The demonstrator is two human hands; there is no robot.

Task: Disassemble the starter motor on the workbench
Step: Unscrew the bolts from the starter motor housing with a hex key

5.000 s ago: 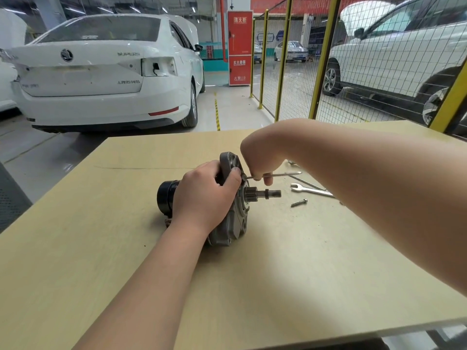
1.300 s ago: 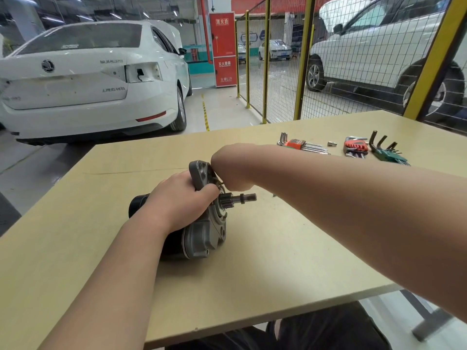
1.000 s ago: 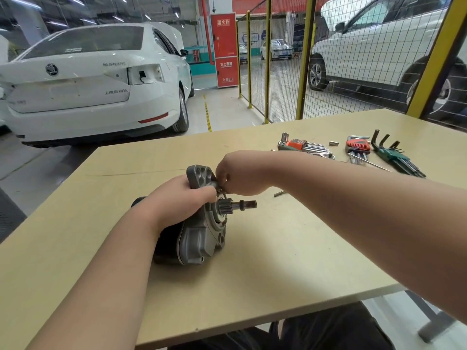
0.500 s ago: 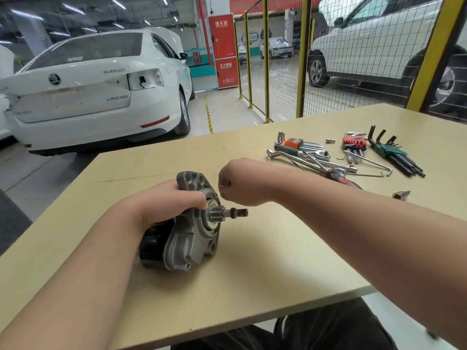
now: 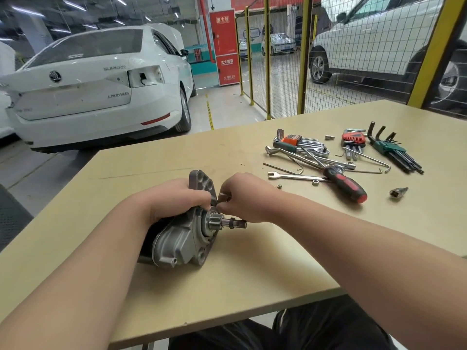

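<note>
The starter motor [image 5: 182, 243] lies on its side on the workbench [image 5: 252, 274], its grey aluminium nose and pinion shaft [image 5: 232, 222] pointing right. My left hand [image 5: 174, 200] grips the top of the housing just behind the mounting flange. My right hand [image 5: 242, 198] is against the flange face above the pinion. Its fingertips are pinched on a small silver part at the flange. What that part is stays mostly hidden by the fingers.
To the right lie a red-and-black screwdriver [image 5: 346, 184], an open-end wrench [image 5: 295, 176], a ratchet, hex key sets [image 5: 394, 152], a socket [image 5: 398, 192], and a loose bolt [image 5: 278, 186]. The near table edge is close below the motor. Yellow mesh fencing and parked cars stand beyond.
My right hand has come back from a loose fist beside the pinion to the flange, now pinching the small silver part. My left hand keeps its hold; the view has shifted left and down.
</note>
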